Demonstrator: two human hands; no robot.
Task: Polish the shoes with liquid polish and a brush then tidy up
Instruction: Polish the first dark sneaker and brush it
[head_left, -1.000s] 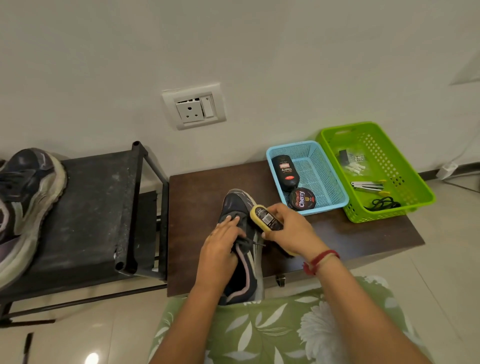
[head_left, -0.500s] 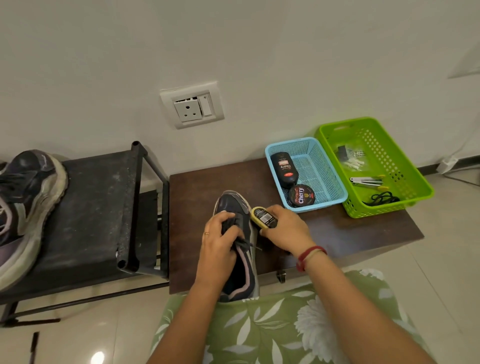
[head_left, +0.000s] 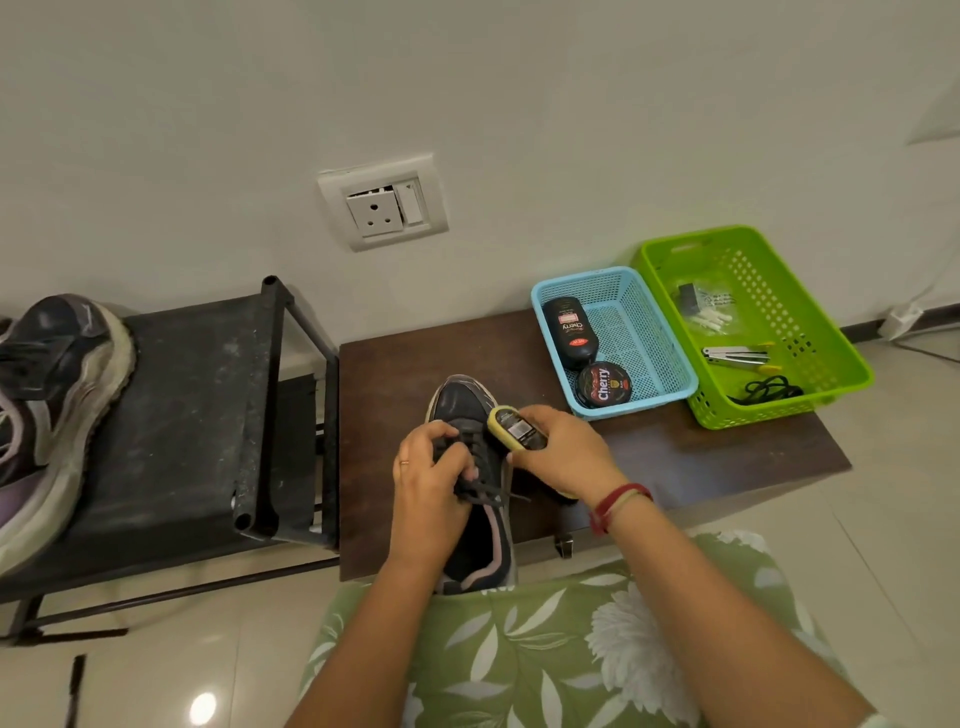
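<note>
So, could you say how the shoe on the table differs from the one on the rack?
The table shoe is gripped at its laces by the left hand, with the right hand holding a yellow brush beside it; the rack shoe lies untouched. The table shoe's sole barely shows; the rack shoe's pale sole is plain. Both have dark uppers.

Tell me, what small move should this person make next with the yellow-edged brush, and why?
Probably stroke the brush along the toe side of the shoe. The right hand grips it against the upper, and the left hand pinches the laces, steadying the shoe on the table.
</note>
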